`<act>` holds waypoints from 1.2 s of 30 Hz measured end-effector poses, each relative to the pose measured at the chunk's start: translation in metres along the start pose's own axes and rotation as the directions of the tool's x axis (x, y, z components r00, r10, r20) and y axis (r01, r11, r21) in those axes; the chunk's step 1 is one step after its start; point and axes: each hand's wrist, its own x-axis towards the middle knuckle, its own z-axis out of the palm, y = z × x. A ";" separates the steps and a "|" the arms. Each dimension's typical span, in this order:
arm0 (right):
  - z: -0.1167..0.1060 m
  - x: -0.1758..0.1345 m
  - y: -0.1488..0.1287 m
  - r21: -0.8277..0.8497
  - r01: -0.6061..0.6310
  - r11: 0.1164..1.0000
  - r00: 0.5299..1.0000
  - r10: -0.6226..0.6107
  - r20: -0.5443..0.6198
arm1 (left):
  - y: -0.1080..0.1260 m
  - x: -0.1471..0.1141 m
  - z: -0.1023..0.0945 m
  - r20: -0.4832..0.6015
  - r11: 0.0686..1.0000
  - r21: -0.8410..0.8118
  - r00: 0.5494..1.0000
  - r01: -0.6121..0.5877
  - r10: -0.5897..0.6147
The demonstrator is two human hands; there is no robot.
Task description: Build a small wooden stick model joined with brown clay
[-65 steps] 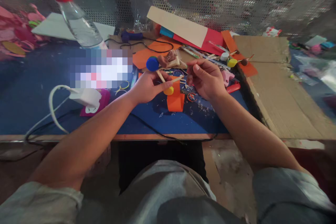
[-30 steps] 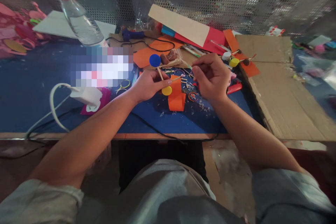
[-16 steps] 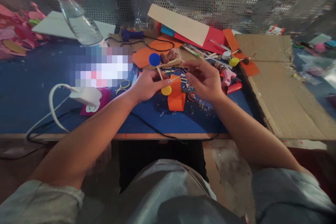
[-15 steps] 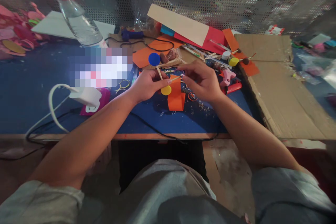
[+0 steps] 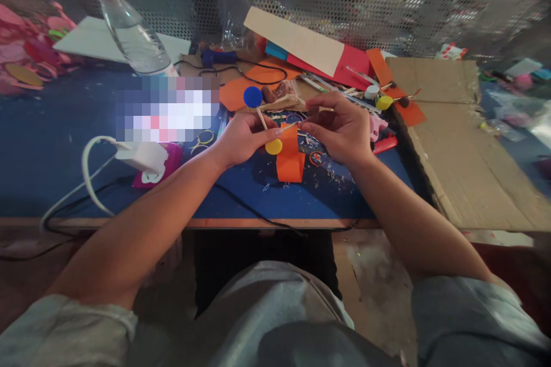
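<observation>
My left hand [image 5: 243,139] is closed in a pinch on a thin wooden stick assembly. One pale stick [image 5: 262,118] rises to a round blue cap [image 5: 252,97]; another stick [image 5: 289,127] points right from the thumb. A yellow cap [image 5: 273,146] shows just below the thumb. My right hand [image 5: 338,129] is at the tip of the right-pointing stick, thumb and forefinger apart; whether the thumb touches it I cannot tell. Below the stick is a bent orange strip [image 5: 290,163]. Whether it is joined to the sticks is unclear.
A water bottle [image 5: 135,40] stands left, near a white plug [image 5: 142,157] with cables. Behind are coloured sheets [image 5: 301,40] and a blue-handled tool [image 5: 218,57]. A pink glue gun [image 5: 377,126] lies right, before flattened cardboard [image 5: 469,149]. White scraps litter the blue tabletop [image 5: 232,183].
My right hand has drawn slightly right and its forefinger has lifted away from the stick's tip. My left hand keeps its hold on the sticks, almost still.
</observation>
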 end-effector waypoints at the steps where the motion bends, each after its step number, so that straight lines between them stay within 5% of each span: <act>1: 0.000 0.000 -0.001 -0.004 0.001 1.000 1.000 -0.001 0.001 | 0.000 0.000 0.000 0.000 1.000 -0.009 1.000 0.001 -0.001; 8: -0.004 0.004 -0.007 -0.216 0.127 0.968 0.990 -0.138 -0.033 | 0.001 0.000 0.001 0.021 0.999 -0.037 1.000 0.005 -0.004; 15: 0.003 0.002 -0.003 -0.276 0.146 0.950 0.986 -0.115 0.123 | -0.001 0.000 0.002 0.022 1.000 0.014 1.000 -0.014 0.014; 22: -0.002 0.003 -0.008 -0.276 0.065 0.959 0.985 -0.106 -0.138 | 0.000 0.000 0.002 0.006 1.000 -0.004 1.000 0.013 -0.013; 30: 0.003 0.002 -0.007 -0.297 0.189 0.936 0.977 -0.148 0.155 | 0.001 -0.001 0.002 0.021 1.000 0.005 1.000 0.001 -0.001; 36: -0.001 0.004 -0.008 -0.344 0.129 0.930 0.991 -0.114 0.065 | 0.001 0.000 0.004 0.013 0.999 -0.023 0.999 0.042 -0.041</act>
